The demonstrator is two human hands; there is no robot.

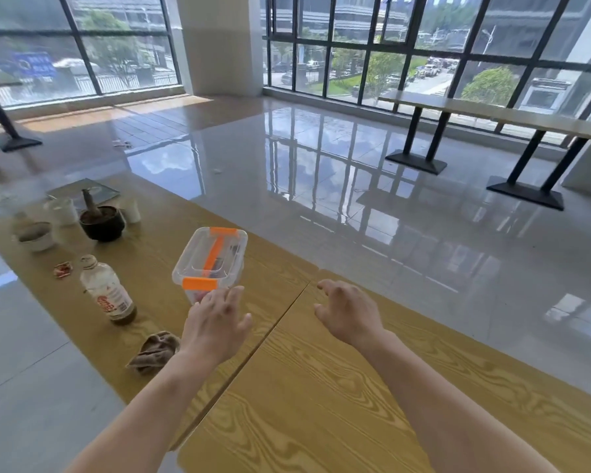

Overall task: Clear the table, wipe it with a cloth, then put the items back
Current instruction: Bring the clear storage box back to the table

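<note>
- Step in hand, as a judgement: clearing. Items stand on the table (321, 387) and the cloth (154, 351) lies crumpled and unused, so wiping has most likely not begun.
- Left hand (215, 322): fingers spread and nearly straight, holding nothing. Its fingertips reach the near end of the clear box (212, 261), just under the near orange latch. Whether they touch the box cannot be told.
- Right hand (350, 314): fingers apart and loosely bent, holding nothing, over bare table top. The box lies to its left and slightly ahead, apart from it.
- Box: lid closed, orange handle on top, directly ahead of the left fingertips and between the two hands' lines of reach.
- Cloth: just to the left of the left wrist, on the table edge.
- Bottle (108, 290): upright, to the left of the left hand and ahead of the cloth.
- Mortar (102, 221), bowl (35, 235) and red wrapper (63, 269): further ahead and left, well apart from both hands.
- Next move, as a judgement: bring the right hand across to the far side of the box, close both hands on its ends and lift it level, since the clear walls look smooth and the contents may shift.
</note>
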